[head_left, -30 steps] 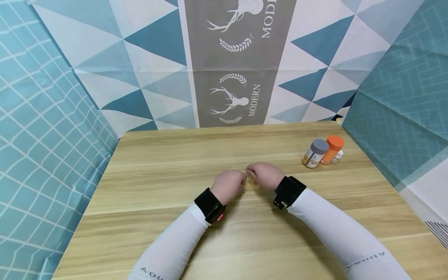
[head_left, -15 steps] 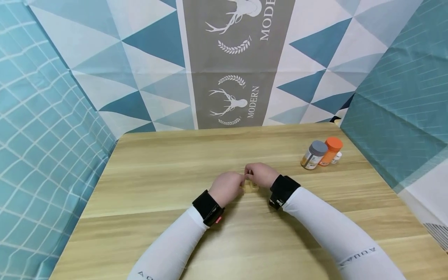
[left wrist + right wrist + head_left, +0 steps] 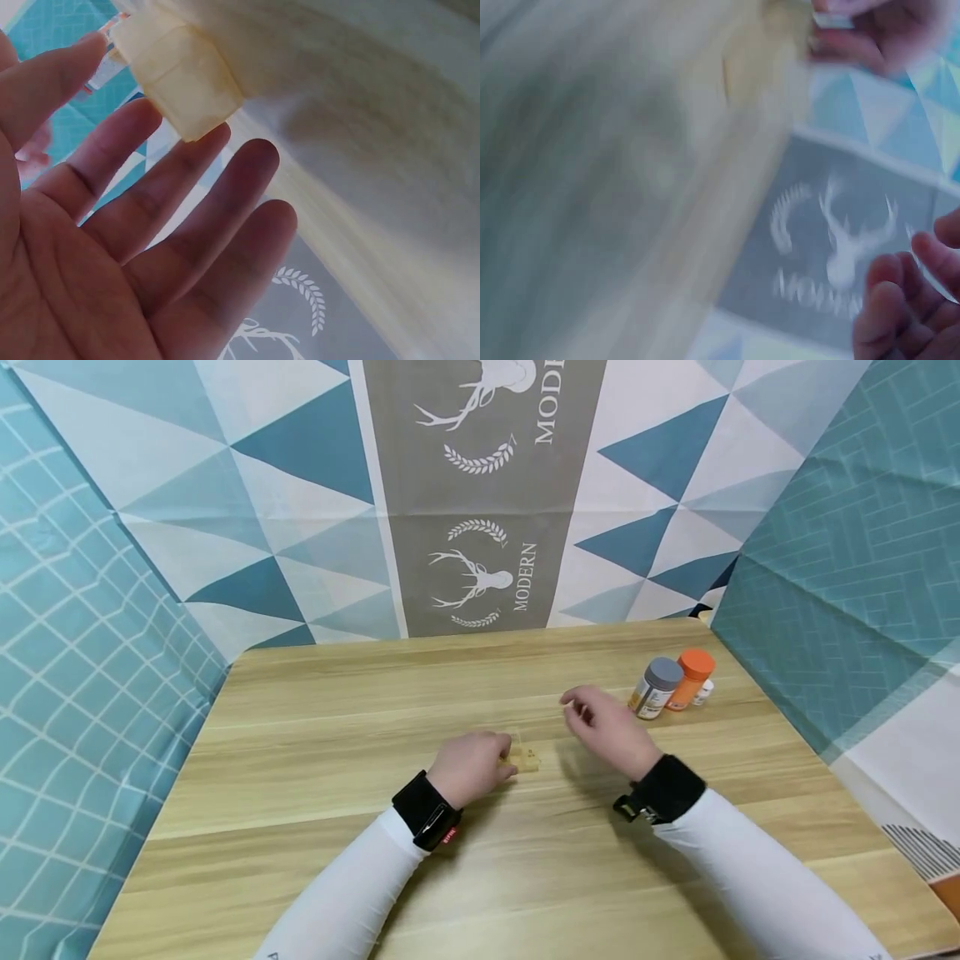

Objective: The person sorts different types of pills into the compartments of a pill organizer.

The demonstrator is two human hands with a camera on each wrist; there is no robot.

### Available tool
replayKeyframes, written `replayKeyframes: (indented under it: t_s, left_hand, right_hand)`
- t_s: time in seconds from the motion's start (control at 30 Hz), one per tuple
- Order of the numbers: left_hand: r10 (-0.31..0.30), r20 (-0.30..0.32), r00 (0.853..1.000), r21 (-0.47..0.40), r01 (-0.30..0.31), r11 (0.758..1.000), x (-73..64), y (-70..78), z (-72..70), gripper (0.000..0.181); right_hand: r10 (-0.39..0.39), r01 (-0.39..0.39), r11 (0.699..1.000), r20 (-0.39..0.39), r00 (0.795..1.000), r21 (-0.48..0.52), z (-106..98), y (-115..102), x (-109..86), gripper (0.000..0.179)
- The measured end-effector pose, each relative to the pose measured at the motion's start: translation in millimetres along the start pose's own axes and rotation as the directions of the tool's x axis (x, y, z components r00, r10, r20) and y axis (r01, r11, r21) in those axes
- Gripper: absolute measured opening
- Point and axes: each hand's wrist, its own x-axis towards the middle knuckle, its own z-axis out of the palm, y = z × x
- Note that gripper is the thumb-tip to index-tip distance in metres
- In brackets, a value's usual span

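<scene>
A small translucent yellowish pill box (image 3: pixel 525 760) lies on the table in front of me, its lid apparently raised, with small specks inside. My left hand (image 3: pixel 474 768) holds it by its left side between thumb and fingers. In the left wrist view the pill box (image 3: pixel 187 82) is at the fingertips, its underside toward the camera. My right hand (image 3: pixel 609 731) is up and to the right of the box, fingers loosely curled, with nothing visible between them. The right wrist view shows those fingers (image 3: pixel 885 300) apart from the box.
At the back right of the wooden table (image 3: pixel 337 693) stand a grey-capped bottle (image 3: pixel 656 688), an orange bottle (image 3: pixel 690 679) and a small white bottle (image 3: pixel 703 692). Patterned cloth (image 3: pixel 300 527) hangs behind the table and along both sides.
My right hand has left the pill box and moved right, toward the bottles. My left hand stays at the box, more of which now shows. The head view has shifted slightly.
</scene>
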Motion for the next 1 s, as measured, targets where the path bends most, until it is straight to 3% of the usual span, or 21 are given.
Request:
replayKeyframes:
  t_s: [0.17, 0.3, 0.37, 0.43, 0.5, 0.6, 0.73, 0.83, 1.0]
  left_hand:
    - [-0.024, 0.002, 1.000, 0.001, 0.024, 1.000, -4.3, -0.7, -11.8, 0.031]
    - [-0.056, -0.021, 0.998, -0.015, 0.056, 0.998, -6.1, -1.0, -20.4, 0.044]
    - [-0.071, -0.038, 0.997, -0.020, 0.071, 0.997, -6.8, -1.7, -25.1, 0.053]
    - [-0.089, -0.051, 0.995, -0.011, 0.089, 0.996, -7.7, -3.0, -29.3, 0.063]
    - [-0.113, -0.057, 0.992, 0.007, 0.114, 0.993, -9.1, -4.6, -33.7, 0.071]
    - [-0.155, -0.054, 0.986, 0.042, 0.157, 0.987, -11.7, -9.2, -38.1, 0.079]
    - [-0.178, -0.053, 0.983, 0.054, 0.181, 0.982, -14.2, -11.8, -41.9, 0.080]
    - [-0.175, -0.052, 0.983, 0.049, 0.178, 0.983, -15.2, -11.8, -43.2, 0.079]
    - [-0.182, -0.046, 0.982, 0.057, 0.184, 0.981, -17.1, -11.8, -46.0, 0.080]
  right_hand:
    - [0.024, -0.029, 0.999, -0.188, 0.982, -0.023, -47.7, 39.8, -7.6, 0.024]
    - [0.100, -0.127, 0.990, -0.321, 0.942, -0.066, -80.9, 80.0, -11.6, 0.027]
    - [0.153, -0.192, 0.978, -0.350, 0.924, -0.078, -95.4, 98.6, -15.1, 0.031]
    - [0.206, -0.244, 0.967, -0.335, 0.920, -0.078, -106.2, 115.0, -18.6, 0.035]
    - [0.243, -0.271, 0.960, -0.274, 0.931, -0.071, -113.1, 128.2, -20.8, 0.038]
    - [0.248, -0.256, 0.966, -0.138, 0.959, -0.044, -115.1, 142.0, -17.3, 0.042]
    - [0.234, -0.234, 0.972, -0.016, 0.972, -0.030, -111.2, 152.2, -12.6, 0.049]
    - [0.246, -0.246, 0.969, -0.005, 0.969, -0.034, -106.5, 157.9, -10.9, 0.053]
    - [0.268, -0.269, 0.963, -0.050, 0.962, -0.024, -99.4, 163.3, -5.5, 0.051]
